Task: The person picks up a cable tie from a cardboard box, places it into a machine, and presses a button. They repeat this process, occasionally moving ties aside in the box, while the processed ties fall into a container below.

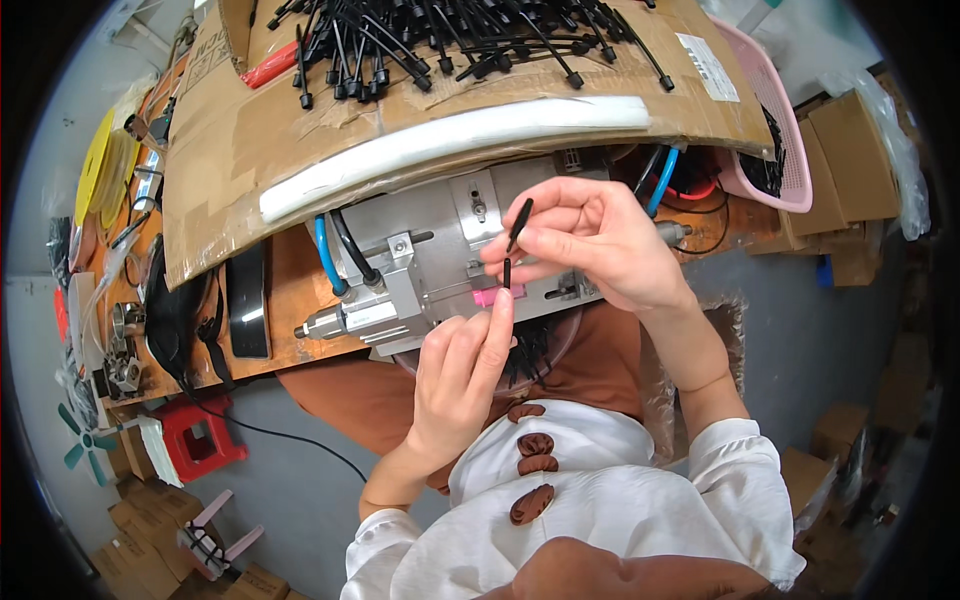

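Note:
Over the metal fixture [385, 240], my right hand [615, 245] pinches a slim black tapered piece [520, 222] between thumb and fingers, tilted near upright. Just below it, my left hand [450, 385] has a thin black rod [507, 272] at the tip of its raised index finger; its other fingers are curled. The two black parts nearly meet, and whether they are joined I cannot tell. A small pink block [485, 297] shows on the fixture behind my fingers. Below my hands, a round clear bowl [573, 335] holds several black rods.
A cardboard sheet [215, 200] edged with a white foam strip [450, 150] covers the fixture's far side. On it lies a heap of black rods with wider ends [450, 45]. A pink basket [795, 150] stands right. A black phone [248, 300] and blue hoses [325, 255] lie left.

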The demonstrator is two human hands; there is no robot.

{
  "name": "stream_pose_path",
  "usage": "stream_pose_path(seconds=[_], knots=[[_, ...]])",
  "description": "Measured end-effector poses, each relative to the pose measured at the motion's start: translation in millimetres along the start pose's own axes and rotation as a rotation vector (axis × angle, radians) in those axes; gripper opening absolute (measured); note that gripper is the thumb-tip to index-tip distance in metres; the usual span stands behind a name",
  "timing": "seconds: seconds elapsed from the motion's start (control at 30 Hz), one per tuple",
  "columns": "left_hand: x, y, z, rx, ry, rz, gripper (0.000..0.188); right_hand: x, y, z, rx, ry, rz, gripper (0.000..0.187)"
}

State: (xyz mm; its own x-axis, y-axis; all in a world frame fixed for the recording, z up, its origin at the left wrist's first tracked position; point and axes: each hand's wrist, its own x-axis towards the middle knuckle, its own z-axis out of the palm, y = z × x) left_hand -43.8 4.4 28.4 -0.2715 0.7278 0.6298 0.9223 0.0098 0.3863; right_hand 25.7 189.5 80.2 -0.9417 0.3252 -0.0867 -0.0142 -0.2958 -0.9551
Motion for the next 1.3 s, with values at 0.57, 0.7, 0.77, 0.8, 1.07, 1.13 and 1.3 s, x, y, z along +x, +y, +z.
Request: stream_pose_path(seconds=[0.57, 0.7, 0.77, 0.8, 1.07, 1.13, 1.3], knots=[[-6, 7, -11, -0.332, -0.18, -0.008, 0.052, -17, -10, -19, 0.023, -0.187, 0.24, 0.015], [-18, 17, -4, -0.351, -0.171, -0.029, 0.053, -19, 1, -17, 0.024, -0.217, 0.296, 0.016], [-26, 24, 6, -0.235, -0.158, -0.108, 0.055, -22, 12, -9, -0.038, -0.083, 0.258, 0.022], [-27, 26, 9, -0.175, -0.146, -0.153, 0.064, -26, 20, -5, -0.068, -0.05, 0.144, 0.028], [-26, 20, 32, 0.19, -0.283, -0.229, 0.068, -58, 11, 3, -0.27, 0.222, -0.35, 0.021], [-26, 20, 34, 0.242, -0.298, -0.214, 0.069, -62, 11, 1, -0.267, 0.239, -0.377, 0.02], [-21, 20, 32, 0.249, -0.333, -0.211, 0.07, -71, 6, 0, -0.241, 0.29, -0.417, 0.017]])
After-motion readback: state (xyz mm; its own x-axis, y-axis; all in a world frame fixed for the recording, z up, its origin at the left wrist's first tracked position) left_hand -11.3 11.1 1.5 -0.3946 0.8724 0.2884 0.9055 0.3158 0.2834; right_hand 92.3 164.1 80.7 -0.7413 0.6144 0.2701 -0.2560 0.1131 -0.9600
